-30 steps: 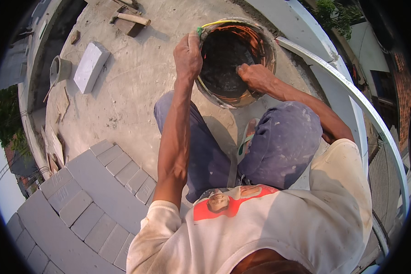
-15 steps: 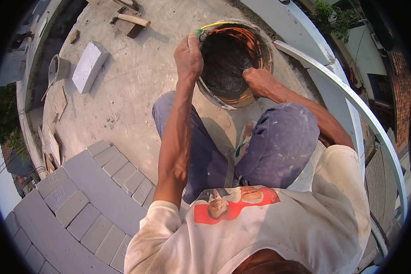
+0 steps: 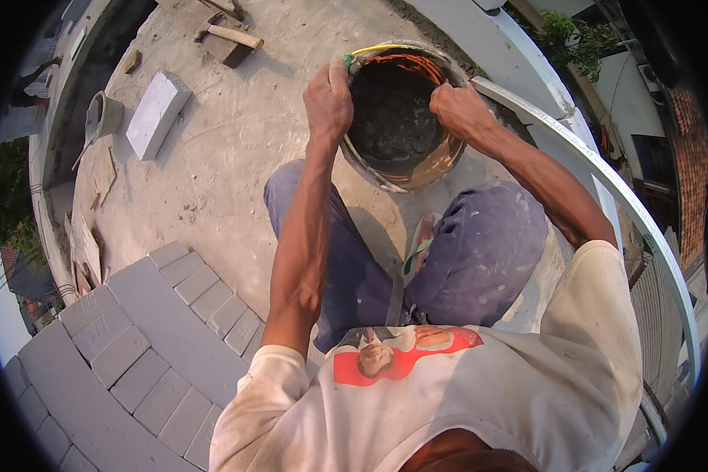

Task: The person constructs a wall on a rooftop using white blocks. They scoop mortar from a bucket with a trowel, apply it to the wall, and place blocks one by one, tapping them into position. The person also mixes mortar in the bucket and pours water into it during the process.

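A round bucket (image 3: 405,186) stands between my knees and the low wall, its inner sides stained orange. Dark grey, wet-looking mix (image 3: 393,118) lies inside it. My left hand (image 3: 328,100) is closed on the bucket's left rim, where a yellow cord-like handle (image 3: 377,49) with a green end runs along the edge. At the right inner side of the bucket is my right hand (image 3: 458,110), fingers curled into a fist over the mix. Whatever that fist holds, if anything, is hidden beneath it.
A hammer (image 3: 232,35) lies on a block at the far left. Nearer are a pale block (image 3: 157,116) and a small grey bucket (image 3: 104,118). Grey blocks (image 3: 161,397) are stacked at the lower left. A long white metal strip (image 3: 590,145) curves along the right side.
My right hand has moved up and right, from over the middle of the mix to the bucket's right inner side. My left hand stays on the rim.
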### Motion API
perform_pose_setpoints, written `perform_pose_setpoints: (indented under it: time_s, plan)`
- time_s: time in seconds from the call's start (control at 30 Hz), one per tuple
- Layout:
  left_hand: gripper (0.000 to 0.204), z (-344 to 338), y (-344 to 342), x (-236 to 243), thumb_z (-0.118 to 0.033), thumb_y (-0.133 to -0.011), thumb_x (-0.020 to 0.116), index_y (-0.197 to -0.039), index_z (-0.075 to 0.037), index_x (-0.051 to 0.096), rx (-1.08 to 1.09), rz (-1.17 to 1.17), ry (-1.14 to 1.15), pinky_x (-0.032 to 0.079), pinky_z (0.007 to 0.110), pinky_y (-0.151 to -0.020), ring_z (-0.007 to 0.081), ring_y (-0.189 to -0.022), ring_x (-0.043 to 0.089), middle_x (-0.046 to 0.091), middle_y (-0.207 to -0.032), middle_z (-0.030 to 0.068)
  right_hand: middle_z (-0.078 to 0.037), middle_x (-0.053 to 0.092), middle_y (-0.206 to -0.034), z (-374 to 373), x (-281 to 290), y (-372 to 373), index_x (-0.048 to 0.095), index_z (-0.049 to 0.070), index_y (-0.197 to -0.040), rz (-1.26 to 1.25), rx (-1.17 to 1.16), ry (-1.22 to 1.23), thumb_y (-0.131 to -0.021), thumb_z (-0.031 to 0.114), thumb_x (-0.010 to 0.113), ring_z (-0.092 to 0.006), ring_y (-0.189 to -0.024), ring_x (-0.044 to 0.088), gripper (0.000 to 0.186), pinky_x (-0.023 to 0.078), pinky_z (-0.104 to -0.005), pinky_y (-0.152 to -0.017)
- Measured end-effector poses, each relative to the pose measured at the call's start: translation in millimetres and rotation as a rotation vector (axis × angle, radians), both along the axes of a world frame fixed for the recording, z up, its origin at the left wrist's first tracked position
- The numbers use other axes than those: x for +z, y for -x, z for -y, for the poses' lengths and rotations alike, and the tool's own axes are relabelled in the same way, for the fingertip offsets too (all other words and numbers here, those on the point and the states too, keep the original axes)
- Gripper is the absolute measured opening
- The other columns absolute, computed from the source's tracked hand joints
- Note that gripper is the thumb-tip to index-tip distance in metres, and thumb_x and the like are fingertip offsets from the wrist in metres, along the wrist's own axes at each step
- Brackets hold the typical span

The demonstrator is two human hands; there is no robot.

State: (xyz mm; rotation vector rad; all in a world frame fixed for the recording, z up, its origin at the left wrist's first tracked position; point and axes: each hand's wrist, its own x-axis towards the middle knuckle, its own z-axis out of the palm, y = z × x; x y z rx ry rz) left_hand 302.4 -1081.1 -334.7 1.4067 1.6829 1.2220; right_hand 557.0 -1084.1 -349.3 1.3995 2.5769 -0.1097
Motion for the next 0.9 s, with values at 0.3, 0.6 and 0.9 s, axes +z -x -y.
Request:
perform_pose_setpoints:
  time_s: [0.3,0.6,0.9]
  plan:
    - [0.049,-0.6,-2.1,-14.3,-0.037,-0.109,0.05,-0.091,0.005,0.067,0.093,0.021,-0.011,0.048,0.048,-0.071,0.0352,-0.071,0.063,0.064,-0.075,0.0249,-0.025,0.076,-0.088,13.9,-5.3,11.2,0.076,-0.007,-0.092,-0.046,0.059,0.603,-0.08,0.006,0.07,-0.038,-0.086,0.077,0.018,0.06,-0.0493,-0.071]
    - [0.047,3.0,-9.0,-5.9,-0.036,-0.109,0.05,-0.092,0.005,0.067,0.054,-0.004,-0.036,0.048,0.049,-0.07,0.0384,-0.071,0.065,0.064,-0.075,0.0257,-0.028,0.073,-0.085,19.3,7.0,34.3,0.072,-0.008,-0.093,-0.729,-0.482,0.974,-0.084,0.016,0.075,-0.04,-0.076,0.074,0.026,0.057,-0.0472,-0.064]
    - [0.047,0.1,-4.1,-5.9,-0.035,-0.109,0.049,-0.091,0.004,0.065,0.048,-0.038,-0.008,0.047,0.052,-0.071,0.0422,-0.072,0.063,0.062,-0.076,0.0284,-0.022,0.07,-0.098,49.5,-35.3,14.9,0.071,-0.004,-0.094,-0.154,0.095,0.005,-0.086,0.003,0.064,-0.0379,-0.084,0.075,0.013,0.063,-0.0464,-0.07]
